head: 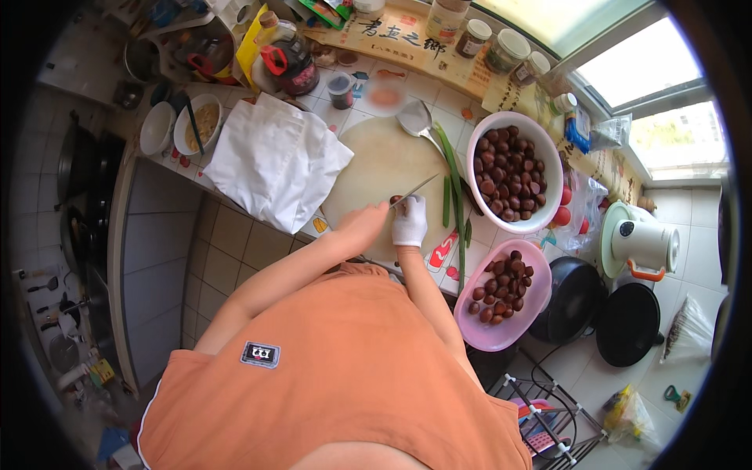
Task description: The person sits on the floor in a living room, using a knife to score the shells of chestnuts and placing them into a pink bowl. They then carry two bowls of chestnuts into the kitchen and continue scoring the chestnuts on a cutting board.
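Observation:
My bare left hand (pixel 365 226) is closed around the handle of a knife (pixel 416 190), whose blade points up and to the right. Beside it, my right hand (pixel 410 222), in a white glove, grips a dark brown chestnut (pixel 396 200) at the blade, over a round, pale cutting board (pixel 376 158). The fingertips on the chestnut are partly hidden. Long green onion leaves (pixel 461 247) and a metal ladle (pixel 415 118) lie at the board's right side. Many chestnuts fill a white basin (pixel 479 202) farther right, and several more lie in a pink basin (pixel 539 294) nearer me.
A white cloth (pixel 282 158) covers the counter left of the board, next to two bowls (pixel 157 128). Behind stand a dark bottle (pixel 294 67), a small cup (pixel 340 90) and jars (pixel 508 50). Bagged tomatoes (pixel 562 215), a black pan (pixel 568 299) and a white appliance (pixel 643 242) are on the right.

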Demonstrator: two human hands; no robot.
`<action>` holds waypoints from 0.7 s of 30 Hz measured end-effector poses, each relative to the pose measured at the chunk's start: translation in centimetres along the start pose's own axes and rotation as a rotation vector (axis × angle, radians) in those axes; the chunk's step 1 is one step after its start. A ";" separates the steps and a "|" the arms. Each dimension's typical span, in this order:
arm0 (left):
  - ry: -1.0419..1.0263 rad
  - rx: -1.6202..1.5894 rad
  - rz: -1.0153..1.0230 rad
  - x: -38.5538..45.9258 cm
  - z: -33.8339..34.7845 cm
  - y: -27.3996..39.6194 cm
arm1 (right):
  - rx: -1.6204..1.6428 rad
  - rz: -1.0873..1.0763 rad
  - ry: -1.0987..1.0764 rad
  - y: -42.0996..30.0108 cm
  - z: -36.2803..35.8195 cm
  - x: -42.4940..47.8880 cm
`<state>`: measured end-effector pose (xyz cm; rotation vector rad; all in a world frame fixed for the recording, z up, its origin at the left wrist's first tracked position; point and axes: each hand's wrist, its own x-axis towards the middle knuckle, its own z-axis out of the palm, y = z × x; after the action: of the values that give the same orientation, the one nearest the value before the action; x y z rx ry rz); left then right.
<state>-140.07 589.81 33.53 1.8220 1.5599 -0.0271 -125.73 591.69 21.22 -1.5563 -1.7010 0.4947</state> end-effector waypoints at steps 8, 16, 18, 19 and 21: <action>0.079 -0.042 0.027 1.1 2.2 -1.4 | 0.032 0.007 0.019 0.7 1.1 -0.6; 0.178 -0.048 0.152 0.3 5.2 -4.6 | 0.045 0.000 0.034 1.5 1.6 -1.0; 0.145 -0.048 0.127 0.5 4.1 -3.3 | 0.027 -0.007 0.056 1.6 1.7 -1.0; 0.116 -0.046 0.107 0.6 2.6 -1.9 | 0.008 -0.011 0.055 1.6 1.6 -1.0; 0.081 -0.060 0.083 1.3 1.5 -0.9 | -0.015 0.003 0.049 1.6 1.5 -0.9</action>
<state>-139.86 590.16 31.41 1.8594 1.5224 0.1329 -125.86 591.41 18.86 -1.5694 -1.6691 0.4423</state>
